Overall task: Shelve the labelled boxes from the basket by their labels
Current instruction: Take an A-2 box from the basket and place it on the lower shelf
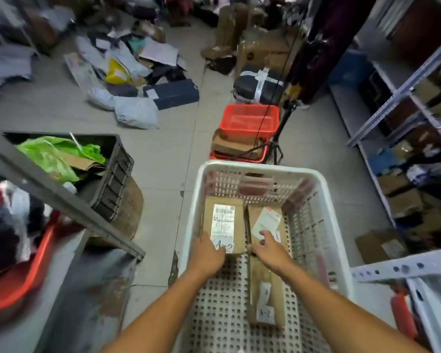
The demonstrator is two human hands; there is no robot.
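Reaching into basket (336, 225): left hand (209, 253) grips A-2 box (223, 222); right hand (270, 250) grip unclear.

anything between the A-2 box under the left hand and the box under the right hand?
Head view: only a narrow dark gap between the A-2 box and the right-hand box; nothing visible in it.

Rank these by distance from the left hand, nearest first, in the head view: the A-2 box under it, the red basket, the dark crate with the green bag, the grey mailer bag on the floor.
1. A-2 box, under the left hand.
2. Dark crate, to the left.
3. Red basket, beyond the white basket.
4. Grey mailer bag, farther, up-left.
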